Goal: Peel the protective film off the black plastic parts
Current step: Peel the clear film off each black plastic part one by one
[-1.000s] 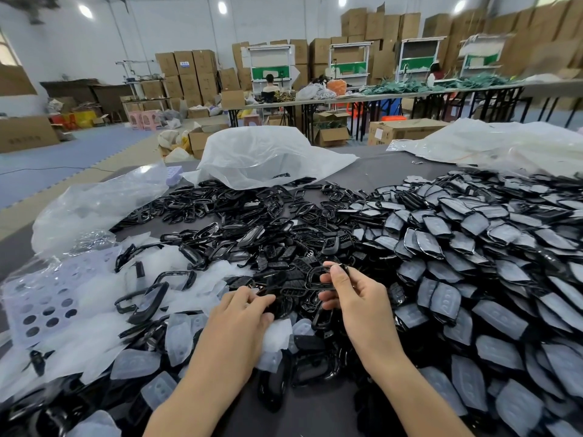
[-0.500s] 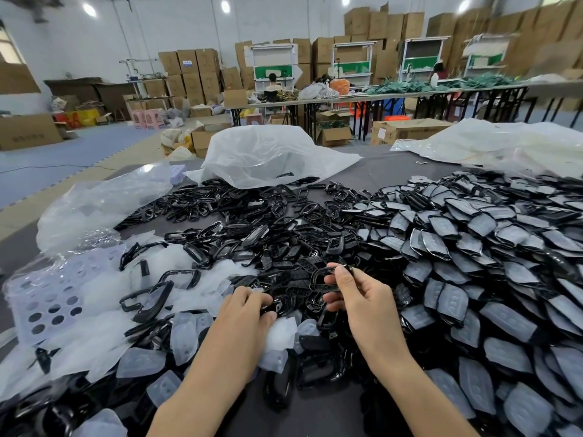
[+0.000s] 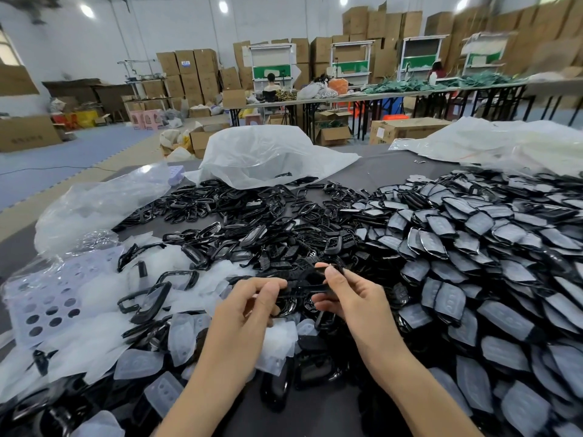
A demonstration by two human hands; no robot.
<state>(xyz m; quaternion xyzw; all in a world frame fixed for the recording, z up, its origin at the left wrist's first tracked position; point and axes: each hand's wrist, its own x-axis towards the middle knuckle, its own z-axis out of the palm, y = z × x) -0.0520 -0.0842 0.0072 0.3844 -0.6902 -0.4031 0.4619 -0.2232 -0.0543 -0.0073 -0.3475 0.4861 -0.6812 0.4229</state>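
The left hand has come across to join the right hand - both now pinch 1 black part, so peeling looks ready to start.

Glossy black parts cover the dark grey tabletop. Those toward its right edge wear milky grey film. A lilac tray at the left edge shows round holes.

filmed parts right | loose films left | frames centre | bag behind | all on table
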